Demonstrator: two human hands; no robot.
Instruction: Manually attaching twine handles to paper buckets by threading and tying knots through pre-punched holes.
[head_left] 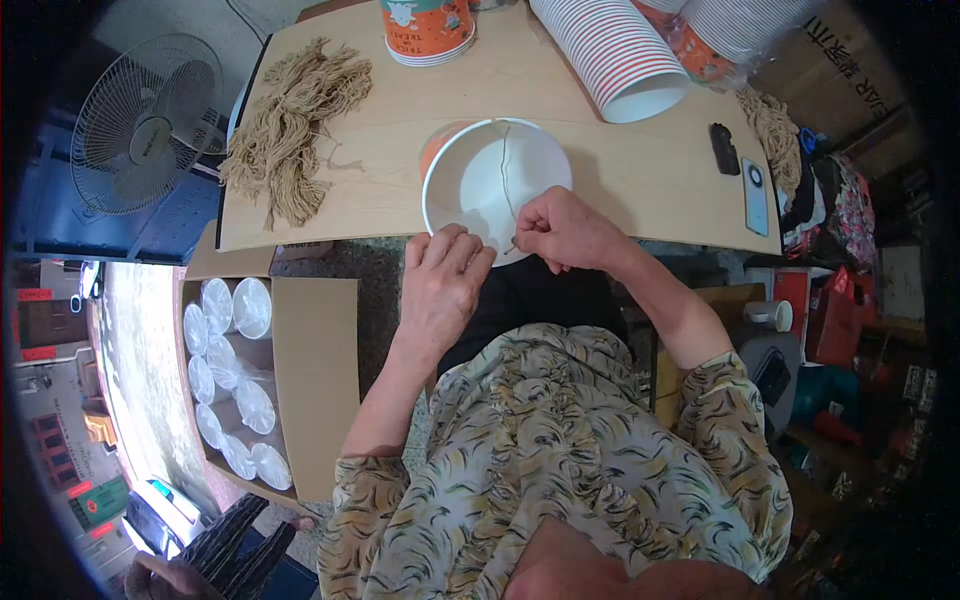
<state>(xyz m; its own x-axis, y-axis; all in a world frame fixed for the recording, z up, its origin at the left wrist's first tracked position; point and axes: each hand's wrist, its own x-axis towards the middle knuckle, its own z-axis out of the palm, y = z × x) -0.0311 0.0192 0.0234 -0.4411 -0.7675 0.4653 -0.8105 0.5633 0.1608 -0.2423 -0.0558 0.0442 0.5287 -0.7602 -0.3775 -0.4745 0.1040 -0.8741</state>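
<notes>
At the table's near edge a round paper bucket (453, 172) tilts with its white inside facing me; a bit of orange outer wall shows on its left. A thin tan cord (506, 165) runs from the bucket's far rim across the opening to the near side. My left hand (443, 272) grips the near left rim, its fingers bent over the edge. By the near right rim, my right hand (568, 232) pinches the cord's near end between thumb and forefinger. The fingertips partly hide the cord's tip and the near rim.
Tan cord bundles lie at left (295, 130) and right (772, 130). Nested buckets (610, 50) and an orange bucket (428, 35) stand farther back. A phone (755, 195) and black object (723, 148) lie right. Lower left are a carton (318, 370) of plastic-wrapped stacks and a fan (150, 130).
</notes>
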